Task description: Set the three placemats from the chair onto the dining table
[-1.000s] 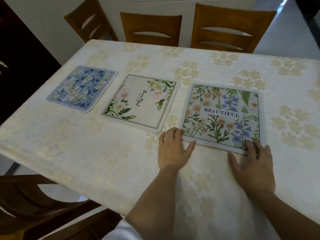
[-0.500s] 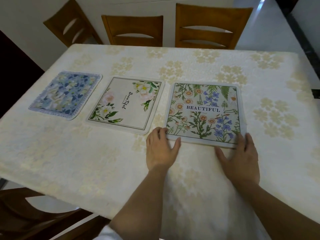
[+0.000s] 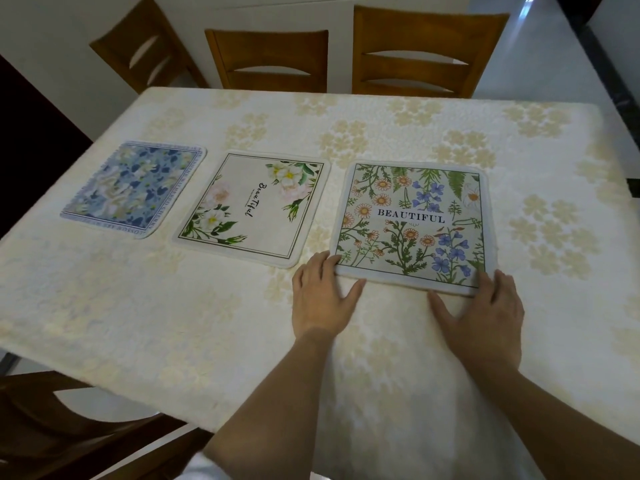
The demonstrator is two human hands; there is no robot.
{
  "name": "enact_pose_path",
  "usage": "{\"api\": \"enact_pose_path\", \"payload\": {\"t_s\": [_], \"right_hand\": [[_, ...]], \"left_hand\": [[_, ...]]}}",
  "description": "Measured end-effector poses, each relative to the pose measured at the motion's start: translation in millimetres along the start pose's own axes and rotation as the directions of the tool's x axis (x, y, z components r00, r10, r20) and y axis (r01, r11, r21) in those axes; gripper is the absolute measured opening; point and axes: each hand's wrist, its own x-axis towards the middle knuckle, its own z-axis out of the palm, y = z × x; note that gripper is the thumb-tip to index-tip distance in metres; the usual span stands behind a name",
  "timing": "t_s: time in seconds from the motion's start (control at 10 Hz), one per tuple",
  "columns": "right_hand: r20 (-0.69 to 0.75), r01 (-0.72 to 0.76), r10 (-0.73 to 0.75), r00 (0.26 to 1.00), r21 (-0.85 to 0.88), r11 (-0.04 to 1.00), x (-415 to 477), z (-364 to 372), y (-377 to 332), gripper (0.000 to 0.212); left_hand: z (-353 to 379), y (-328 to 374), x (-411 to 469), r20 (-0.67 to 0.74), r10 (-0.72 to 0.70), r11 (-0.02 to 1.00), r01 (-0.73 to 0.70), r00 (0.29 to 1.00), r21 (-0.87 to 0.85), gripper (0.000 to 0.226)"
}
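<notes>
Three placemats lie flat in a row on the dining table (image 3: 381,133), which wears a cream floral cloth. The blue floral placemat (image 3: 133,188) is at the left, the cream rose placemat (image 3: 252,207) in the middle, and the wildflower placemat (image 3: 414,221) printed BEAUTIFUL at the right. My left hand (image 3: 320,296) rests flat with its fingertips on that mat's near left corner. My right hand (image 3: 485,313) rests flat with its fingers at the near right corner. Neither hand grips anything.
Three wooden chairs (image 3: 270,60) stand along the table's far side. Another wooden chair (image 3: 69,427) sits at the near left, below the table edge. Tiled floor (image 3: 540,57) shows at the far right.
The view has swung so the table sits lower and more to the left in frame. Both hands stay at the wildflower mat's near corners, which now lies squarer to the table edge.
</notes>
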Motion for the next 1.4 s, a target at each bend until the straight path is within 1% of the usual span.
{"api": "enact_pose_path", "payload": {"t_s": [0.1,0.5,0.7,0.8,0.9,1.0,1.1,1.2,1.3,1.4], "right_hand": [[-0.023,-0.011,0.012,1.000,0.028,1.000,0.8,0.3,0.8,0.093],[-0.021,-0.001,0.001,1.000,-0.009,1.000,5.5,1.0,3.1,0.087],[-0.011,-0.006,0.006,1.000,-0.022,1.000,5.2,1.9,5.4,0.088],[-0.002,0.004,-0.004,1.000,-0.035,0.999,4.9,-0.9,3.8,0.086],[0.041,-0.002,0.004,0.999,-0.044,0.999,1.0,-6.8,3.4,0.086],[0.231,0.012,0.030,0.973,-0.180,0.984,2.3,-24.3,-1.5,0.088],[0.299,0.079,-0.004,0.954,-0.239,0.968,2.6,-50.4,-19.2,0.074],[0.374,0.143,-0.086,0.924,-0.127,0.982,-15.6,-85.1,-59.8,0.047],[0.451,0.235,-0.136,0.882,-0.171,0.957,-49.2,-117.0,-95.1,0.038],[0.400,0.250,-0.158,0.903,-0.190,0.949,-76.1,-148.9,-128.1,0.036]], "left_hand": [[1.2,0.0,0.8,0.004,0.005,1.000,-0.005,1.000,0.009,0.070],[-1.1,2.6,2.7,0.046,-0.035,0.999,0.033,0.998,0.043,0.072],[-5.5,6.2,1.2,0.074,-0.054,0.997,0.049,0.996,0.063,0.072],[-7.4,9.8,0.1,0.086,-0.061,0.994,0.052,0.994,0.101,0.070],[-12.2,14.8,-8.3,0.174,-0.066,0.990,0.043,0.983,0.132,0.068],[-35.3,9.0,-16.6,0.339,-0.046,0.978,-0.027,0.940,0.207,0.064],[-82.7,4.3,-17.8,0.436,-0.036,0.933,-0.126,0.899,0.338,0.053],[-139.8,14.3,-23.8,0.449,-0.017,0.948,-0.129,0.893,0.291,0.043],[-191.5,18.6,-39.7,0.507,0.116,0.863,-0.339,0.854,0.375,0.043],[-241.3,7.4,-45.1,0.502,0.154,0.801,-0.405,0.851,0.441,0.039]]}}
